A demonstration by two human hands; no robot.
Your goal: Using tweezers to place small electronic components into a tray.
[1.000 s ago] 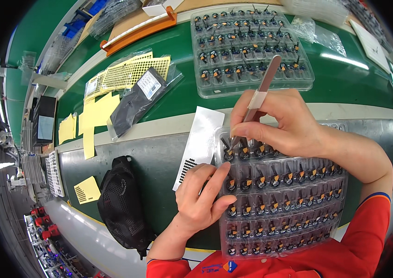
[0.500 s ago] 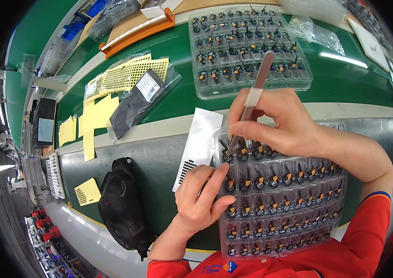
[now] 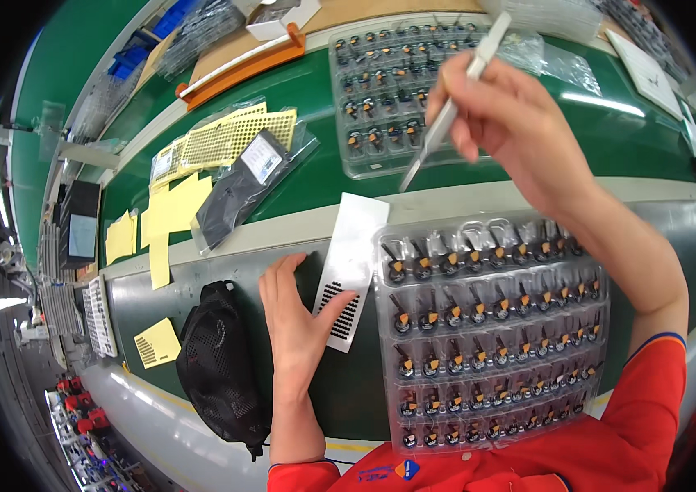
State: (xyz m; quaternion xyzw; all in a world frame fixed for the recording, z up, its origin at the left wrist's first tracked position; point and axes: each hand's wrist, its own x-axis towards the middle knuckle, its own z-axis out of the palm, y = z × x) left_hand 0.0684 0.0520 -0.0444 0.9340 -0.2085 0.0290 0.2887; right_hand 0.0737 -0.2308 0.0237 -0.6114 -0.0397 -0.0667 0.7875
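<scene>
One o'clock from the white sheet [image 3: 358, 230], my right hand [image 3: 516, 123] pinches tweezers [image 3: 436, 136], left hand [image 3: 292, 318] spread: pickup step, I judge, calling for steadiness.

The worn shirt [image 3: 520, 463] is red. Behind the bare right hand [image 3: 512, 115], the short sleeve [image 3: 655, 385] has blue-and-orange trim [image 3: 653, 341]; below the left hand [image 3: 292, 316] is an orange-blue badge [image 3: 406, 470].

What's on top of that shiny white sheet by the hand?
Rows of small black pieces sit near the lower end of the white sheet. The left hand has its thumb over part of them, so whatever is beneath the thumb can't be seen.
</scene>
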